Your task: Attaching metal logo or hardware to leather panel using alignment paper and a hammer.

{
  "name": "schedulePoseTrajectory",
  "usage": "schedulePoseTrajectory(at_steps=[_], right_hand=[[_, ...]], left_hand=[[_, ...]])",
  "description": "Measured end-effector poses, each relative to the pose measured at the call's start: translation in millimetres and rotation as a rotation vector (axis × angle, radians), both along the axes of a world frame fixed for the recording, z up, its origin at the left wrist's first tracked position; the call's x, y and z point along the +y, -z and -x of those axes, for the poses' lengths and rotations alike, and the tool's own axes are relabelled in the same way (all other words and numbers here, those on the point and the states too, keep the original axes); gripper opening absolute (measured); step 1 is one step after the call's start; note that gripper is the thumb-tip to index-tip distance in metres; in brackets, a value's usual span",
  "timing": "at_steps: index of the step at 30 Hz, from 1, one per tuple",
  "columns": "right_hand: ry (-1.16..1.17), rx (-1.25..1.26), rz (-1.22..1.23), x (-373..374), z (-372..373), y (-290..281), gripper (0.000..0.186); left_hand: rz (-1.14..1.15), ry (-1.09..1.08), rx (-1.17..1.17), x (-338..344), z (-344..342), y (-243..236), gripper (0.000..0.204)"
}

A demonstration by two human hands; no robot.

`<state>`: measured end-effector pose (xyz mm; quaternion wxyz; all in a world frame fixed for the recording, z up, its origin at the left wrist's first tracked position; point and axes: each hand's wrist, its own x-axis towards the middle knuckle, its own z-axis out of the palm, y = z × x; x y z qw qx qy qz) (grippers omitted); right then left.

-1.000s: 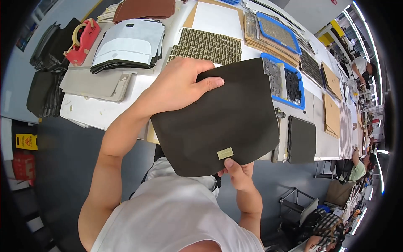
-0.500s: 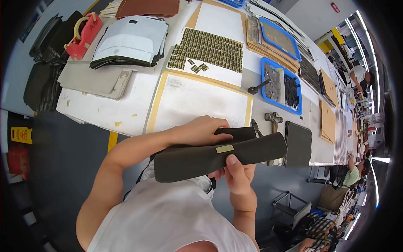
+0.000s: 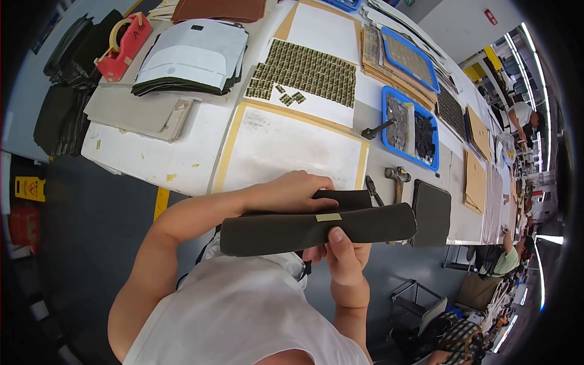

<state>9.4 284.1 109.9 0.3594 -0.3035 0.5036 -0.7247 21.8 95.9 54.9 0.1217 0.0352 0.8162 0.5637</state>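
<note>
One dark sheet (image 3: 274, 236), spread broad a second earlier, was held curled over, gripped by the left hand (image 3: 295, 191) and right hand (image 3: 344, 255), its pale label (image 3: 328, 217) presumably left accessible. Near the surface's (image 3: 139, 159) close edge, room was offered above the yellow-bordered board (image 3: 298, 143), left of the hammer (image 3: 398, 175).

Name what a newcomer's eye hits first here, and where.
The dark curled sheet likely comes first, just below the view's centre, the right hand pinching it under a small pale patch and the left hand gripping its far part. Then the red tape dispenser at upper left, and the nearer blue tray right of centre.
</note>
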Motion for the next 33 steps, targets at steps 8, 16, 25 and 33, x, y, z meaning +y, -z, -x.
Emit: schedulePoseTrajectory(at_steps=[8,16,25,33], right_hand=[[0.011,-0.021,0.011,-0.8,0.9,-0.2,0.029],[0.004,-0.075,0.031,2.7,-5.4,5.8,0.026],[-0.391,0.249,-0.211,-9.7,31.7,49.1,0.025],[-0.208,0.18,-0.403,-48.6,45.0,91.3,0.027]], left_hand=[[0.02,-0.025,0.029,-5.1,3.9,2.2,0.043],[0.054,-0.12,0.074,-26.2,1.1,-1.2,0.041],[0.524,-0.547,0.493,-129.3,-41.0,-96.7,0.021],[1.471,-0.634,0.854,-191.4,-67.3,-251.0,0.028]])
